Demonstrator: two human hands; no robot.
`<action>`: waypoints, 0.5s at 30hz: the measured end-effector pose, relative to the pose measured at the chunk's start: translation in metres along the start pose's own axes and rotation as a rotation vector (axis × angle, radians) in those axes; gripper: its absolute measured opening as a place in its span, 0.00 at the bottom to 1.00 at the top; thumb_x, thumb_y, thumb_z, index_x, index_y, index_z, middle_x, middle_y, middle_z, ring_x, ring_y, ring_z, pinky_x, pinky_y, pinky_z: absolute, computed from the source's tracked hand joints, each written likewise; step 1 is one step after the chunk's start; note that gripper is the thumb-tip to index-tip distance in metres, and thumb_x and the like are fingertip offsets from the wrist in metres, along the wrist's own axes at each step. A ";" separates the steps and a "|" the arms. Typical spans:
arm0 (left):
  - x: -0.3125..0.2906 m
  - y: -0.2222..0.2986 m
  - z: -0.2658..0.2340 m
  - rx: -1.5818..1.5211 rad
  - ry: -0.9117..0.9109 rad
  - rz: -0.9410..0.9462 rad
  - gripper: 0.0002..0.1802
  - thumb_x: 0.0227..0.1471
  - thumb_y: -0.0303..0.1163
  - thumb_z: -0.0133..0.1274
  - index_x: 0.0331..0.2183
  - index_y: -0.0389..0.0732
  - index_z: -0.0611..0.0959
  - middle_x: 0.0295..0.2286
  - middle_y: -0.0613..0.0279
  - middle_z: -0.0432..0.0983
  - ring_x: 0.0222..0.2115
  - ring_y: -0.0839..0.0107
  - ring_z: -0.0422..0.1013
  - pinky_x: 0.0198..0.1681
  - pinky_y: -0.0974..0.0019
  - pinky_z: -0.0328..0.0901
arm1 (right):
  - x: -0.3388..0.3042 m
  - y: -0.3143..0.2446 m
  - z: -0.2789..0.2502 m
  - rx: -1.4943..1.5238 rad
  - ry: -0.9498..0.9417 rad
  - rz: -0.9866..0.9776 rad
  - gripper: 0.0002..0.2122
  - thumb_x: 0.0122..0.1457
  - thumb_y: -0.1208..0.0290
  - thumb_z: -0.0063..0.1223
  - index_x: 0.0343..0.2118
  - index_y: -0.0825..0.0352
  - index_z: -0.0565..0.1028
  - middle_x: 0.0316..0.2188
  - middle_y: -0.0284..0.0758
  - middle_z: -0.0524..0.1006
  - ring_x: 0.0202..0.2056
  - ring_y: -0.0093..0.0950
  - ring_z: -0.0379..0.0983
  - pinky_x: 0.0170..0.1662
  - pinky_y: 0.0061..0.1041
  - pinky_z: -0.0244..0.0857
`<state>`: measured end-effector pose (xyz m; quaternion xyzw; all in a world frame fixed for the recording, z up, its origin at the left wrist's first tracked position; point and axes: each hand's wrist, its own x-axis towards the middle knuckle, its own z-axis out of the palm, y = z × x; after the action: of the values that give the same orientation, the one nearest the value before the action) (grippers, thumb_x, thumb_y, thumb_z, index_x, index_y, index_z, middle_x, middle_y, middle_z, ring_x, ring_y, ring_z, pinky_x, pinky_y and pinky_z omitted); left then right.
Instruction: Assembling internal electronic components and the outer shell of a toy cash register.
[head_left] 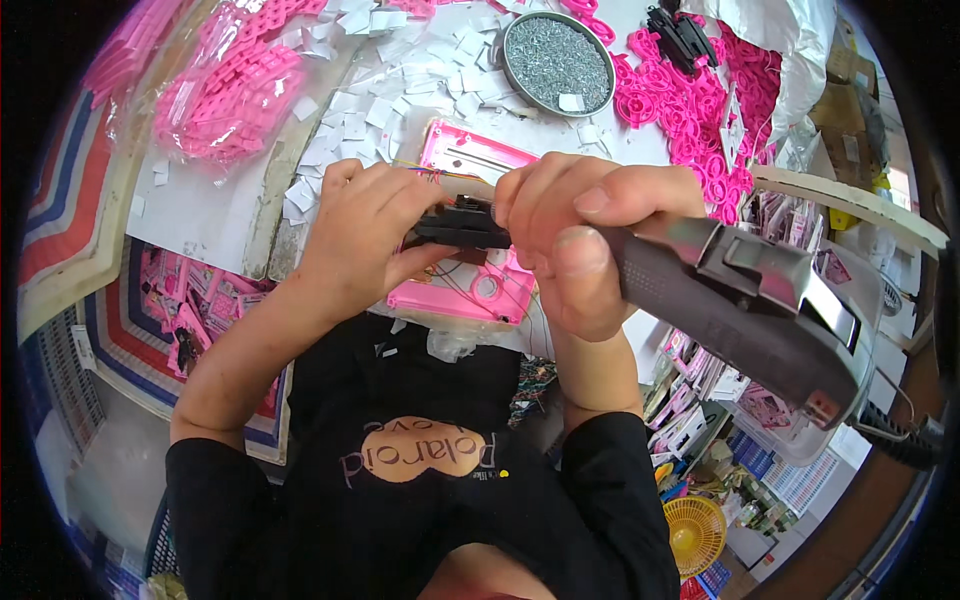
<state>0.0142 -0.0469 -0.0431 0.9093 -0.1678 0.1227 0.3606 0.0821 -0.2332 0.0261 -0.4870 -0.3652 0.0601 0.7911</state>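
Observation:
My right hand (590, 235) is wrapped round a dark grey power screwdriver (725, 315), held nearly level with its thick end toward the right. Its front end is hidden by my fingers. My left hand (365, 230) pinches a black plastic part (462, 228) between thumb and fingers, in line with the tool. Whether the tool's tip touches this part cannot be seen. Thin coloured wires run around it. Under both hands lies an open pink plastic casing (440, 297), with a round pink ring (487, 286) in its near half.
A round metal dish of small screws (558, 62) stands at the back, among scattered white squares (390, 85). Pink rings (655, 95) are heaped at back right. A bag of pink parts (230, 105) lies back left. A yellow basket (695, 535) sits low right.

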 end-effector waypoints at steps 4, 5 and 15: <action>-0.001 -0.002 0.000 -0.039 -0.024 -0.004 0.24 0.41 0.39 0.69 0.41 0.46 0.79 0.33 0.67 0.74 0.37 0.64 0.71 0.45 0.55 0.55 | 0.000 0.004 0.000 -0.016 -0.030 -0.020 0.14 0.59 0.86 0.55 0.44 0.69 0.64 0.30 0.40 0.74 0.30 0.28 0.74 0.42 0.34 0.73; -0.001 -0.002 0.000 -0.042 -0.023 0.001 0.24 0.41 0.39 0.69 0.41 0.46 0.79 0.32 0.67 0.73 0.36 0.64 0.71 0.44 0.55 0.54 | 0.001 0.007 -0.001 0.002 -0.047 -0.036 0.14 0.58 0.86 0.55 0.44 0.69 0.64 0.30 0.40 0.74 0.30 0.28 0.73 0.42 0.34 0.73; -0.004 -0.003 0.003 -0.056 0.014 0.024 0.25 0.38 0.39 0.69 0.41 0.46 0.79 0.35 0.66 0.74 0.38 0.65 0.72 0.45 0.55 0.55 | 0.002 0.011 -0.001 0.016 -0.067 -0.046 0.14 0.56 0.87 0.56 0.43 0.69 0.67 0.28 0.40 0.74 0.29 0.30 0.73 0.41 0.37 0.72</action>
<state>0.0126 -0.0460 -0.0485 0.8959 -0.1793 0.1286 0.3855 0.0870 -0.2270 0.0180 -0.4699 -0.4022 0.0609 0.7834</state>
